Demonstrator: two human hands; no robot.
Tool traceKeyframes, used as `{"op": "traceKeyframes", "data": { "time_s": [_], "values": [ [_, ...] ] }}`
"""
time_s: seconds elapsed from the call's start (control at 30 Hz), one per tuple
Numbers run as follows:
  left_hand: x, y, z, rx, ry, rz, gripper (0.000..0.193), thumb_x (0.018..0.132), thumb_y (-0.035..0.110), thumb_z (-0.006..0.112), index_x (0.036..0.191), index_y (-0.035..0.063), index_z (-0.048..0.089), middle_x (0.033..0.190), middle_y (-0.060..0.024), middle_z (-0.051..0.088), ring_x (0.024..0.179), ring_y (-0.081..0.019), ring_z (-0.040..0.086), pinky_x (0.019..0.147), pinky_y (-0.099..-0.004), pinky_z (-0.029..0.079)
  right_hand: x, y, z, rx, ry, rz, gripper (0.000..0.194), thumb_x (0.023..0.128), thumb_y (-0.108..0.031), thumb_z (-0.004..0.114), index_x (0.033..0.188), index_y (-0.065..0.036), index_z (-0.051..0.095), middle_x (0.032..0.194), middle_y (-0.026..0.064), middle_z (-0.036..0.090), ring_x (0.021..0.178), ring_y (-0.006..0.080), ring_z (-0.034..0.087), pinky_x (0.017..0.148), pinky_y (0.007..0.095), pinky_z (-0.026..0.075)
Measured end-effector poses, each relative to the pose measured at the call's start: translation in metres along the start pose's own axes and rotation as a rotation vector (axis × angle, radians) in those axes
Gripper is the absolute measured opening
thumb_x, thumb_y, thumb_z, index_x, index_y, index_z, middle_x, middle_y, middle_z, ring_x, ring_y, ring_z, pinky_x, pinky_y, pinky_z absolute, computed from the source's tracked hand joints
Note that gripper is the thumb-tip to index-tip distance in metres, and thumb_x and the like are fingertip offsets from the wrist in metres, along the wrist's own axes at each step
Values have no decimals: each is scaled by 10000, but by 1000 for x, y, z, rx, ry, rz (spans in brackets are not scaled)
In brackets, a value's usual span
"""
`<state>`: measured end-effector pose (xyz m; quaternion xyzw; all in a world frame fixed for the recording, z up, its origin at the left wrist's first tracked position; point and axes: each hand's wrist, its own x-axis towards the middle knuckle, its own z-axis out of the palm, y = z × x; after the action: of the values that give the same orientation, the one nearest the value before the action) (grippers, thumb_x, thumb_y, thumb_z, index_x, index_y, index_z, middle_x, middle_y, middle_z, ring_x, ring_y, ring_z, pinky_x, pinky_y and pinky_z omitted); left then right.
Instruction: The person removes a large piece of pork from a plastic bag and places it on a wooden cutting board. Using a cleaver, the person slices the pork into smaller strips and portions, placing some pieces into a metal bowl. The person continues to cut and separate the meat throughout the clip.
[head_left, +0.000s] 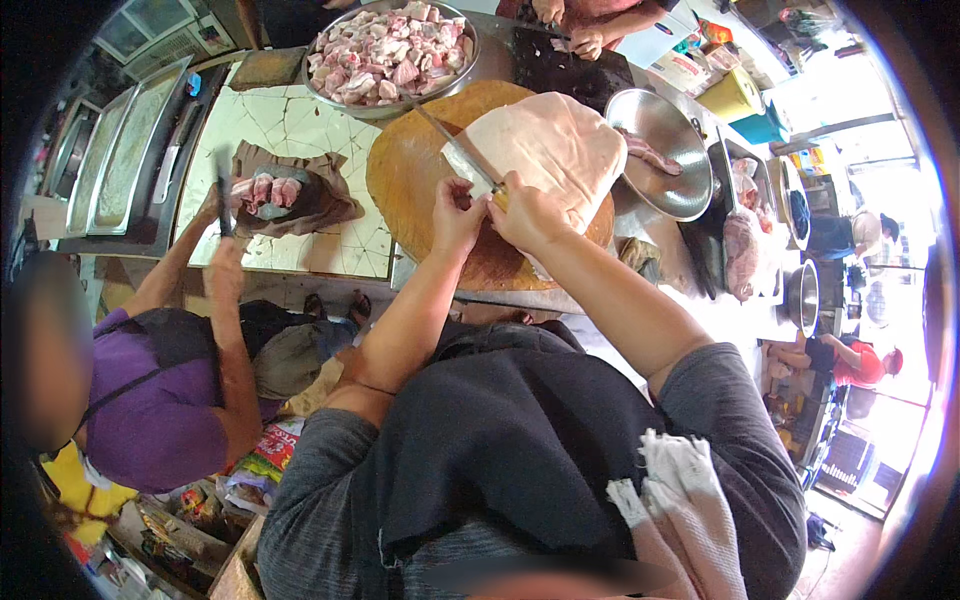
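My right hand (529, 214) grips the yellow handle of a long knife (466, 154), whose blade points away and to the left over a large pale slab of meat, probably pork with the skin up (551, 146). The slab lies on a round wooden chopping block (401, 176) and covers much of its right half. Close beside the knife handle, my left hand (456, 225) has its fingers bent by the slab's near left edge. Whether those fingers pinch anything is hidden.
A bowl of cut meat (390, 56) stands beyond the block. Right are a steel bowl with a meat strip (651, 154) and a tray of meat (746, 247). At left, a co-worker holds a cleaver (223, 191) over meat pieces (274, 191). Another person's hands (585, 41) work opposite.
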<state>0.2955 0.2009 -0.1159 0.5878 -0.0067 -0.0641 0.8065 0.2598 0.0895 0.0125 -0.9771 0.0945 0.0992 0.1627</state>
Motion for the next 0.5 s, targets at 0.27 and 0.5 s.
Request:
{"op": "traceKeyframes", "data": {
  "time_s": [0.27,0.5],
  "values": [
    [-1,2,0,-83,-64,-30,316,847,11,746,1081,54,538,913,-14,573,813,-103,549,726,-234,489,-70,14,-45,-48,-83,6,501,916,-371,605,1225,3,479,893,302,682,846,469,683,755,543,541],
    [-3,-9,1,21,-28,-49,317,853,23,748,1096,39,546,906,-29,590,819,-115,572,724,-244,492,-109,37,-23,-33,-76,116,498,938,-374,574,1250,-8,444,835,307,676,801,484,682,718,573,539]
  ]
}}
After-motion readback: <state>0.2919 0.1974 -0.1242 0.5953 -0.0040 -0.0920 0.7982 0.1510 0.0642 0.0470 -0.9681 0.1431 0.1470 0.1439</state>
